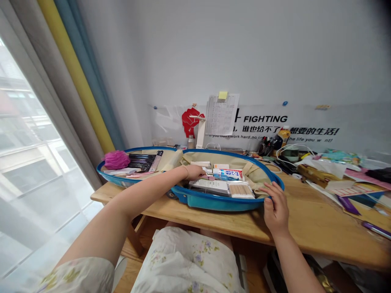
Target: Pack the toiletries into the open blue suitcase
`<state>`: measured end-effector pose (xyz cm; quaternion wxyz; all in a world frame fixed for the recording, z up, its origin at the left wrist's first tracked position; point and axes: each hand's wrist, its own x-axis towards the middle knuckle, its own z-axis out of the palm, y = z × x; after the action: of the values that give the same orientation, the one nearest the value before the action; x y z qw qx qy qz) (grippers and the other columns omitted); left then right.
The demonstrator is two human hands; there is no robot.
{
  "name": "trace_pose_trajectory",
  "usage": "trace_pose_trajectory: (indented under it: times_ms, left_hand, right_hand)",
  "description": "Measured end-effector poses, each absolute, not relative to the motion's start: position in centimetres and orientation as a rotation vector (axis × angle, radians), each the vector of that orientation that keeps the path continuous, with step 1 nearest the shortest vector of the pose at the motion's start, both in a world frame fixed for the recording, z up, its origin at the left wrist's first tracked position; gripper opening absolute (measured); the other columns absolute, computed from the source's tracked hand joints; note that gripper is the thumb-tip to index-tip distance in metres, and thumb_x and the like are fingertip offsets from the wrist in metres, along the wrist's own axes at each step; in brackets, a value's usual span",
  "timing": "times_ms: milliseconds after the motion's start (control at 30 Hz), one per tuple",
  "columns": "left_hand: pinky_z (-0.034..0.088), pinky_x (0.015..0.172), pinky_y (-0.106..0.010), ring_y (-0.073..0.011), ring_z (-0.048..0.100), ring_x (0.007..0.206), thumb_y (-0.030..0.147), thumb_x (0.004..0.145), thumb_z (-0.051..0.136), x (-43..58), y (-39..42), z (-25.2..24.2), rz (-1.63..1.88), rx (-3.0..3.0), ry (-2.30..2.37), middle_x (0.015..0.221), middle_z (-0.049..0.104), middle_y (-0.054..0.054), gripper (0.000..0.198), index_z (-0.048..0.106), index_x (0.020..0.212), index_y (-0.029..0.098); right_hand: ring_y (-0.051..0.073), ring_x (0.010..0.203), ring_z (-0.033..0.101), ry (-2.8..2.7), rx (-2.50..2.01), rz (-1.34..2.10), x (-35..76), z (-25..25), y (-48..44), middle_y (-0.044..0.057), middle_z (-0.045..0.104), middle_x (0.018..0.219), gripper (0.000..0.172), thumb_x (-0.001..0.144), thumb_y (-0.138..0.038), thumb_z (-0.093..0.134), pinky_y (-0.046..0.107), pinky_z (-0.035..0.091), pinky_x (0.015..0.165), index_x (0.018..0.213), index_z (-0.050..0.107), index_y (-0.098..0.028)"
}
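An open blue suitcase [226, 204] with a beige lining lies on the wooden table. My left hand [195, 172] reaches into its right half, fingers together around the end of something pinkish that is too small to name. Beside those fingers are a toothpaste box [227, 172], a blue item in clear wrap, a white-and-grey box [210, 186] and a pack of cotton swabs [240, 190]. My right hand [276, 203] rests on the case's right rim, fingers apart. In the left half lie a pink bath puff [117, 159], a pack of black brushes [141, 161] and a pink case.
Behind the suitcase stand a white lamp [200, 133] and a small bottle [191, 142]. Papers, cables, an orange-capped bottle [284, 134] and a purple pen [377, 230] crowd the table's right side. Curtains and a window are at the left.
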<state>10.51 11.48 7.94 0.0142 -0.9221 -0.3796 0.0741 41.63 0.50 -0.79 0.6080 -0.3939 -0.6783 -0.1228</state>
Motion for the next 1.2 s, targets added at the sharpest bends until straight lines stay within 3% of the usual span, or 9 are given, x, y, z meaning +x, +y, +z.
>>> trace_pose_trajectory:
  times_ms: [133,367,467,600,733,833,1033,1200]
  left_hand:
    - [0.046,0.082,-0.026,-0.0193,0.064,0.093,0.023,0.09,0.048,10.6,11.5,7.9,0.218,-2.875,-1.204,0.106,0.068,-0.008,0.027,0.068,0.108,0.02]
    - [0.043,0.095,-0.028,-0.0213,0.061,0.108,0.022,0.09,0.05,10.5,11.3,8.2,0.078,-2.83,-1.322,0.122,0.061,-0.011,0.038,0.057,0.128,0.019]
    - [0.043,0.096,-0.03,-0.0229,0.06,0.111,0.019,0.088,0.052,10.4,11.4,8.3,0.066,-2.801,-1.365,0.121,0.061,-0.011,0.033,0.061,0.12,0.02]
    - [0.047,0.087,-0.03,-0.0233,0.064,0.102,0.014,0.086,0.051,10.3,11.4,8.2,0.092,-2.771,-1.424,0.115,0.064,-0.011,0.029,0.066,0.11,0.02]
    - [0.048,0.083,-0.028,-0.0222,0.064,0.099,0.013,0.085,0.052,10.6,10.9,8.4,0.096,-2.757,-1.46,0.108,0.068,-0.008,0.029,0.068,0.107,0.022]
    - [0.048,0.086,-0.027,-0.0214,0.063,0.103,0.019,0.089,0.048,10.3,10.8,9.6,0.026,-2.726,-1.487,0.115,0.067,-0.008,0.03,0.067,0.111,0.022]
    - [0.043,0.098,-0.025,-0.0187,0.057,0.115,0.029,0.095,0.034,3.3,12.3,14.0,-0.309,-2.424,-1.82,0.129,0.062,-0.002,0.04,0.06,0.125,0.024]
    - [0.044,0.098,-0.031,-0.0243,0.058,0.116,0.028,0.09,0.038,-5.8,12.0,13.8,-0.064,-2.21,-2.158,0.127,0.063,-0.008,0.042,0.062,0.123,0.018]
  right_hand:
    - [0.03,0.126,0.051,-1.569,-0.89,-0.302,41.7,-0.9,0.6,0.011,0.065,0.115,0.029,0.094,-0.036,0.042,0.057,0.038,0.105,0.103,0.064,-0.021]
    - [0.03,0.125,0.052,-1.575,-0.912,-0.307,41.7,-0.7,0.5,0.011,0.065,0.114,0.029,0.093,-0.037,0.041,0.057,0.039,0.104,0.102,0.064,-0.021]
    - [0.03,0.125,0.052,-1.572,-0.894,-0.318,41.7,-0.7,0.5,0.011,0.065,0.114,0.029,0.094,-0.037,0.041,0.058,0.039,0.105,0.103,0.064,-0.021]
    - [0.029,0.125,0.052,-1.568,-0.886,-0.314,41.5,-0.7,0.5,0.011,0.065,0.115,0.029,0.094,-0.036,0.041,0.057,0.038,0.105,0.104,0.064,-0.021]
    - [0.029,0.125,0.052,-1.566,-0.897,-0.314,41.5,-0.6,0.4,0.011,0.065,0.114,0.029,0.094,-0.037,0.041,0.057,0.039,0.105,0.103,0.064,-0.021]
    - [0.029,0.126,0.051,-1.575,-0.901,-0.312,41.5,-0.6,0.4,0.012,0.065,0.114,0.031,0.094,-0.038,0.04,0.057,0.038,0.105,0.103,0.064,-0.021]
    - [0.03,0.125,0.052,-1.56,-0.926,-0.286,41.4,-0.6,0.3,0.012,0.065,0.113,0.032,0.094,-0.041,0.04,0.056,0.039,0.105,0.101,0.064,-0.021]
    - [0.03,0.126,0.051,-1.568,-0.91,-0.308,41.5,-0.6,0.4,0.012,0.065,0.114,0.031,0.094,-0.038,0.041,0.056,0.038,0.106,0.102,0.064,-0.02]
